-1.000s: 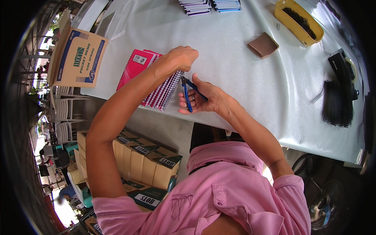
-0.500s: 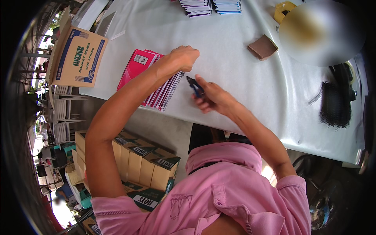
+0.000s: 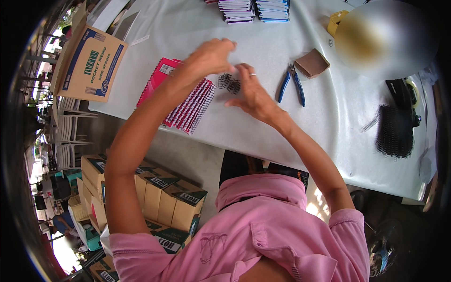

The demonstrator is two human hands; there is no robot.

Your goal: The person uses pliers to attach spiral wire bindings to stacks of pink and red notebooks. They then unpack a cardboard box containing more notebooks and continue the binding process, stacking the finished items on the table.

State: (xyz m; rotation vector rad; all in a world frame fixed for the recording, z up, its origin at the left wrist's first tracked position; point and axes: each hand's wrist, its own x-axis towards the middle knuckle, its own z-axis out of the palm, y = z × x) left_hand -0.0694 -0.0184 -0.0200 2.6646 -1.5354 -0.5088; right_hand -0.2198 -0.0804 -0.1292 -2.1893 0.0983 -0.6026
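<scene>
Between my hands a small heap of dark wire coil pieces (image 3: 229,83) lies on the table. My left hand (image 3: 212,55) is above and left of the heap, a little blurred, with its thumb apart from its fingers. Just right of the heap is my right hand (image 3: 253,94), thumb and fingers spread around its side, a ring on one finger. Under my left forearm a fanned stack of pink spiral notebooks (image 3: 191,110) is partly hidden. Blue-handled cutting pliers (image 3: 297,84) lie with handles apart, right of my right hand.
A small brown open box (image 3: 312,63) sits beside the pliers. Stacked notebooks (image 3: 253,10) and a yellow container (image 3: 334,22) stand at the far side. Black wire coils (image 3: 395,134) and a tape dispenser (image 3: 404,98) are at right. A carton (image 3: 91,65) stands left; more boxes (image 3: 174,197) are below.
My right hand has let go of the pliers, which now lie beside the brown box. It has come back beside the coil pieces. My left hand has opened and moved slightly up and left.
</scene>
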